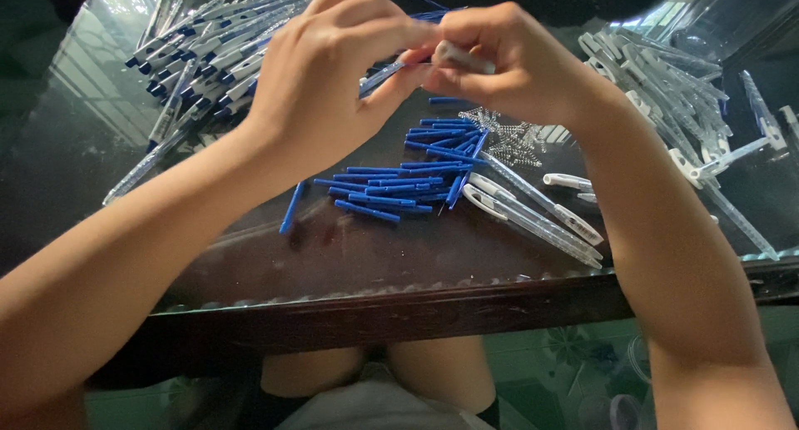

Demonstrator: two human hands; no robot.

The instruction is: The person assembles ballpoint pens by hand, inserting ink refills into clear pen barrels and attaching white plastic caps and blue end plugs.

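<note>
Upper centre of frame: both hands meet above the dark glass-topped table, forearms entering from the lower left and lower right corners and converging. Left hand is curled, knuckles up, thumb and fingertips pinched together on the blue-tipped end of a clear pen barrel. Right hand is also curled, fingers closed on a small pale pen piece at the barrel's other end; thumbs of both hands nearly touch. Barrel is held off the table, tilted slightly, between the two hands. Below the hands, centre of frame: loose pile of blue pen refills lying on the glass, with a small heap of metal springs just to its right. Upper left: stack of assembled pens with blue tips. Upper right: spread of clear pen parts with white clips. A few clear barrels lie right of the refills.
</note>
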